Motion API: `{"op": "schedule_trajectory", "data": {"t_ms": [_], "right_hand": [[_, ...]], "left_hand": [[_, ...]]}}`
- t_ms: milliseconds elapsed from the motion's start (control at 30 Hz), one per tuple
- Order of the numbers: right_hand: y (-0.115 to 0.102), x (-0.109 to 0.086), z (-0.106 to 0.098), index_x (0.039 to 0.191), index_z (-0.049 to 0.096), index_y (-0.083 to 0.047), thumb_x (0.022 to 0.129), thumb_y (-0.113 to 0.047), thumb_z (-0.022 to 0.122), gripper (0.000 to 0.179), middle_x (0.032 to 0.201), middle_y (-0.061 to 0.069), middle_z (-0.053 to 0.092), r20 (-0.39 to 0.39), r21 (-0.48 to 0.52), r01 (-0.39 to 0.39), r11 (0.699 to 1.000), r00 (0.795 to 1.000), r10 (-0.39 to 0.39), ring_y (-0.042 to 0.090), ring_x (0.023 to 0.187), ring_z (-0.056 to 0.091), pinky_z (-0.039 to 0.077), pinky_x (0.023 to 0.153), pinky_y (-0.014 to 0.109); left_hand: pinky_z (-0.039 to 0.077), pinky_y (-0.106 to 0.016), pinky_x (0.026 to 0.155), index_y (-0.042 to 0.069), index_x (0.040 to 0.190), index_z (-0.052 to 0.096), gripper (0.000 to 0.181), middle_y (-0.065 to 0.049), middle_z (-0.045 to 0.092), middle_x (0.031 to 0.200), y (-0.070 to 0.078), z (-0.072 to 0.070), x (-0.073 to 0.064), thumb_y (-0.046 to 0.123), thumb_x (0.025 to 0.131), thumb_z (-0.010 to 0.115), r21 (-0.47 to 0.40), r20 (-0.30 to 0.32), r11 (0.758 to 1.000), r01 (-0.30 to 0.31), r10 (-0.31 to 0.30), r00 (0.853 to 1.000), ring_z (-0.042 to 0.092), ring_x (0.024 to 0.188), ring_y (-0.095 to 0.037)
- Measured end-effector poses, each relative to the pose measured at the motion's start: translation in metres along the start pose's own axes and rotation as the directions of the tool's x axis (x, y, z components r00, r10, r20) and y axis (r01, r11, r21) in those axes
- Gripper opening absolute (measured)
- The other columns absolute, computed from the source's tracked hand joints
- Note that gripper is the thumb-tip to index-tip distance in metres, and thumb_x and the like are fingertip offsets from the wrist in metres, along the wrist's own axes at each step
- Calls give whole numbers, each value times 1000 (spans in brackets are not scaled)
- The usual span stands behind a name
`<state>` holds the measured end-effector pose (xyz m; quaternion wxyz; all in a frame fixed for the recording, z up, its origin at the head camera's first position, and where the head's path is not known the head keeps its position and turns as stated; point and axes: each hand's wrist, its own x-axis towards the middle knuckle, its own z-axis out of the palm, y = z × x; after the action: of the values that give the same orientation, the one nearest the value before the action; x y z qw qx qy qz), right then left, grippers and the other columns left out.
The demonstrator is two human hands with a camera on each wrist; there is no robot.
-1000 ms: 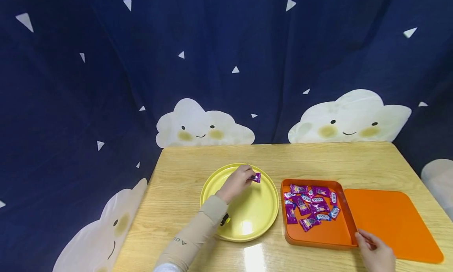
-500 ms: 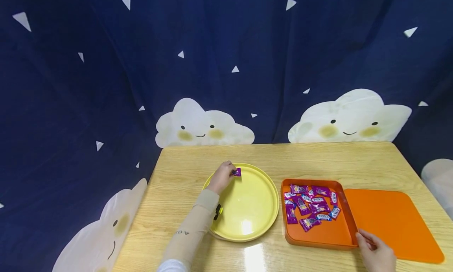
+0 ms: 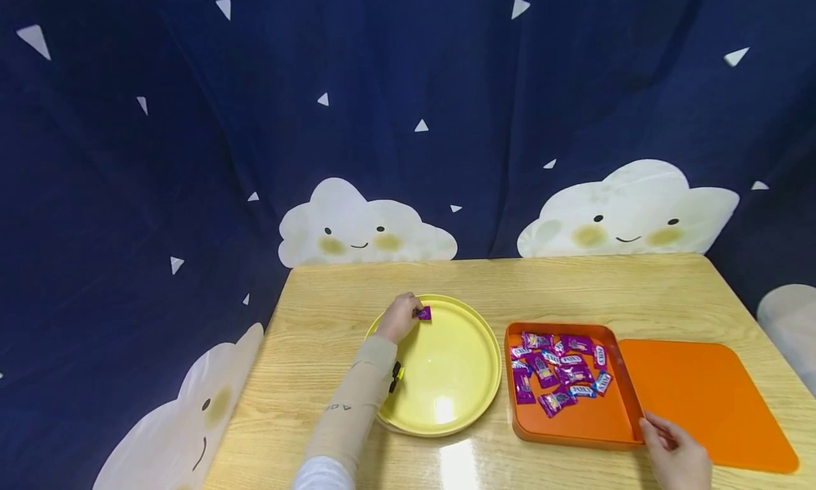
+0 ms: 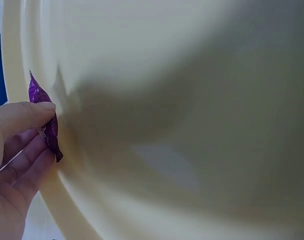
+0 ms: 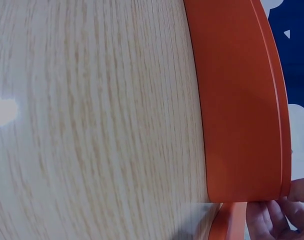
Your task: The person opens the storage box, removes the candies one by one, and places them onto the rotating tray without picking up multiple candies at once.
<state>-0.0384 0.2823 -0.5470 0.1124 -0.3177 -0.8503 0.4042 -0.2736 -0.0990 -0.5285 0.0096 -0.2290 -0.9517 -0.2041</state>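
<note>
In the head view my left hand (image 3: 398,320) is over the far left part of a round yellow tray (image 3: 452,377). It pinches a purple wrapped candy (image 3: 423,313) between thumb and fingers. The left wrist view shows this candy (image 4: 51,129) held on edge, close to the tray's inner wall. My right hand (image 3: 678,453) holds the near right corner of a square orange box (image 3: 593,428), thumb at the rim. Inside the box, toward its back and left, lie several purple candies (image 3: 542,369) and smaller blue-and-white wrapped ones (image 3: 581,391).
A flat orange lid (image 3: 714,405) lies on the wooden table (image 3: 344,292) to the right of the box. The box stands just right of the tray. Behind the table's far edge hangs a dark blue curtain (image 3: 382,65) with printed clouds and triangles.
My left hand has moved left across the tray toward its far left rim, carrying the purple candy, and is nearly still over the last half second. The right hand stays at the box corner.
</note>
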Motion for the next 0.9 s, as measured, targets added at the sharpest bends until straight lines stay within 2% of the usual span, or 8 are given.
{"op": "schedule_trajectory", "data": {"t_ms": [300, 433, 633, 733, 800, 900], "right_hand": [[0, 0, 0, 106, 63, 7, 88, -21, 58, 33, 65, -6, 64, 9, -8, -21, 1000, 1000, 21, -12, 52, 43, 39, 47, 12], [0, 0, 0, 107, 63, 6, 88, -21, 58, 33, 64, -14, 61, 12, -5, -26, 1000, 1000, 27, -12, 52, 43, 39, 48, 12], [0, 0, -1, 108, 63, 6, 88, -21, 58, 34, 63, -20, 56, 14, 4, -26, 1000, 1000, 26, -12, 53, 44, 40, 48, 13], [3, 1, 1, 106, 63, 7, 88, -21, 59, 34, 65, -8, 63, 4, 7, -10, 1000, 1000, 10, -11, 52, 44, 40, 47, 13], [6, 3, 2, 106, 65, 3, 88, -24, 59, 33, 65, -10, 63, 1, 2, -8, 1000, 1000, 8, -11, 52, 44, 41, 46, 16], [14, 6, 5, 105, 65, 3, 88, -29, 59, 37, 68, -4, 65, -3, 10, 12, 1000, 1000, -12, -11, 53, 45, 42, 45, 17]], "left_hand": [[49, -27, 81, -1, 94, 68, 20, -9, 61, 92, -2, 6, -4, -7, 74, 68, 12, 66, 999, 50, -51, 997, 59, 89, -23], [49, -28, 81, -1, 95, 68, 20, -10, 61, 91, -1, 7, -4, -6, 76, 67, 8, 66, 999, 46, -46, 997, 58, 88, -23], [49, -31, 82, -1, 93, 68, 19, -10, 62, 91, -2, 11, -4, -7, 75, 66, 23, 34, 1000, 18, -18, 999, 58, 88, -24], [48, -31, 82, 0, 93, 68, 19, -10, 62, 91, -3, 11, -4, -6, 75, 66, 31, 35, 999, 15, -16, 999, 58, 88, -24], [49, -30, 82, 0, 95, 68, 20, -10, 62, 92, -2, 10, -5, -6, 76, 66, 26, 47, 999, 26, -27, 999, 58, 88, -24], [49, -30, 82, -1, 95, 68, 20, -10, 62, 92, -1, 9, -5, -7, 76, 65, 21, 47, 999, 28, -29, 998, 58, 88, -24]]}}
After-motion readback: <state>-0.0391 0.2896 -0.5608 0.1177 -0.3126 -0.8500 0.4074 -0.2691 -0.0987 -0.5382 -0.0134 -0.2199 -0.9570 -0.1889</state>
